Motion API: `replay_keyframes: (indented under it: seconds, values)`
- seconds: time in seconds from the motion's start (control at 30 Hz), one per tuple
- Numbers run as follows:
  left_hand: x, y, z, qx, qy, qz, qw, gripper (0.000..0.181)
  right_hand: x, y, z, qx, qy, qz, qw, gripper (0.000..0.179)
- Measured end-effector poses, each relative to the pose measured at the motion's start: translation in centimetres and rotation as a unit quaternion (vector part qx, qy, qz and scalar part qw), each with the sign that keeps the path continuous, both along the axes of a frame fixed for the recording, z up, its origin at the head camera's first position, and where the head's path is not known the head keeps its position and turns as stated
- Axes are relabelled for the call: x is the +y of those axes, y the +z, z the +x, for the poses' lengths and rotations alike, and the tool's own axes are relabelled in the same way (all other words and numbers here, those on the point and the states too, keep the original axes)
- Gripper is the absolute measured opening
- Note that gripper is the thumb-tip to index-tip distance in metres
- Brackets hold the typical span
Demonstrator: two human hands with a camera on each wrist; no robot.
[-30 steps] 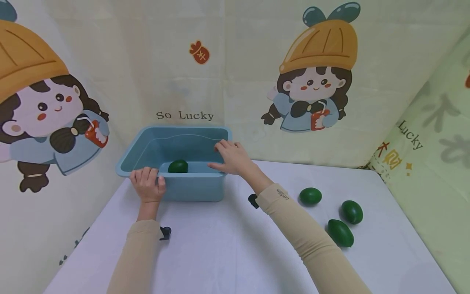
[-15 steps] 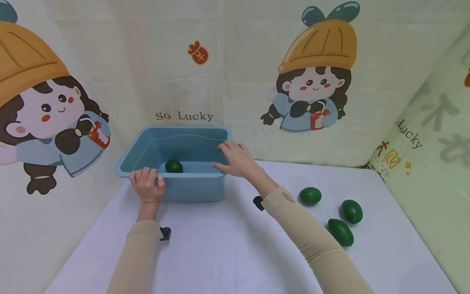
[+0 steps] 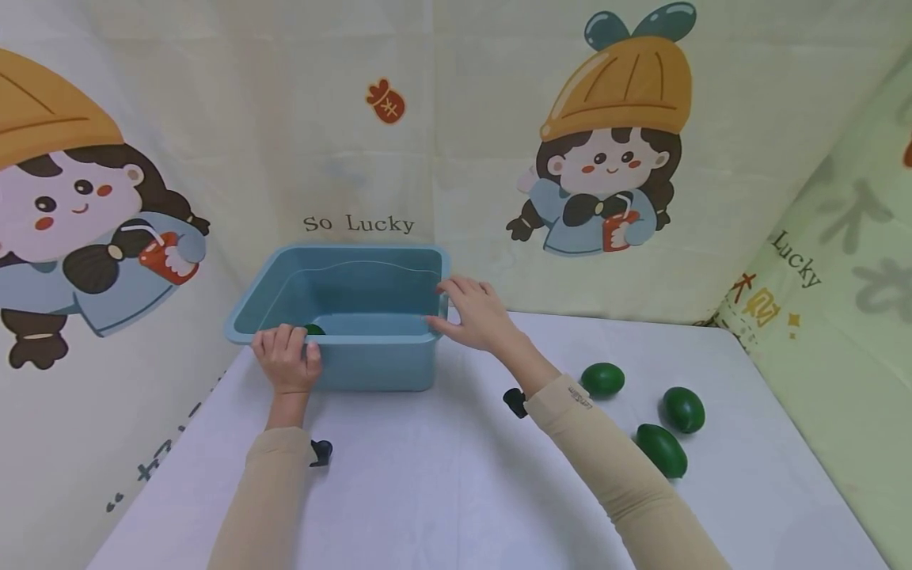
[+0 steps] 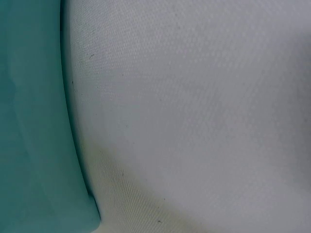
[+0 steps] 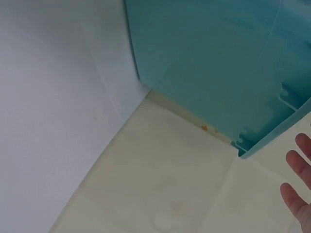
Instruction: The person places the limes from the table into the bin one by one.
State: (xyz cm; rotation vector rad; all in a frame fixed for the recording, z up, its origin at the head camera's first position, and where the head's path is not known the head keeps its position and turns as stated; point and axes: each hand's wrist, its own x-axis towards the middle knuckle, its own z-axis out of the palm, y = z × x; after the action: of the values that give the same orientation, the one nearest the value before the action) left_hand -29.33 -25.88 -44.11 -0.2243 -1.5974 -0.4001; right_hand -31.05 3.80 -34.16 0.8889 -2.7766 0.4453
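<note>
My left hand (image 3: 287,356) grips the front rim of a blue plastic bin (image 3: 378,368), its fingers bent over the edge near the left corner. Inside the bin, a green lime (image 3: 314,329) shows only in part behind that hand and the rim. At the bin's right rim, my right hand (image 3: 479,313) has its fingers extended and holds nothing; whether it touches the rim is unclear. The right wrist view catches the fingertips (image 5: 297,162) beside the bin's outer side (image 5: 204,73). In the left wrist view, only the bin's wall (image 4: 34,121) and pale cloth appear.
Three more green limes lie on the white tabletop (image 3: 427,475) to the right: one (image 3: 602,380) nearest the bin, another (image 3: 683,409) farther right, a third (image 3: 662,450) closer to me. A printed cloth backdrop (image 3: 470,174) stands behind the bin.
The lime in the bin has rolled left, partly behind the rim and left hand. My right hand has drawn back to the right, out of the bin. The left hand stays put.
</note>
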Motion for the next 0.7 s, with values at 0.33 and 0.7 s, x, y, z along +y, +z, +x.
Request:
replay_keyframes:
  seconds: [0.33, 0.7]
  values:
    - [0.1, 0.1, 0.3, -0.011, 0.005, -0.003, 0.9999, 0.047, 1.2, -0.2, 1.1, 0.029, -0.004, -0.017, 0.9994, 0.054]
    - [0.1, 0.1, 0.6, -0.022, 0.012, -0.003, 0.9997, 0.05, 2.6, -1.0, 2.3, 0.056, -0.016, -0.017, 0.9981, 0.052]
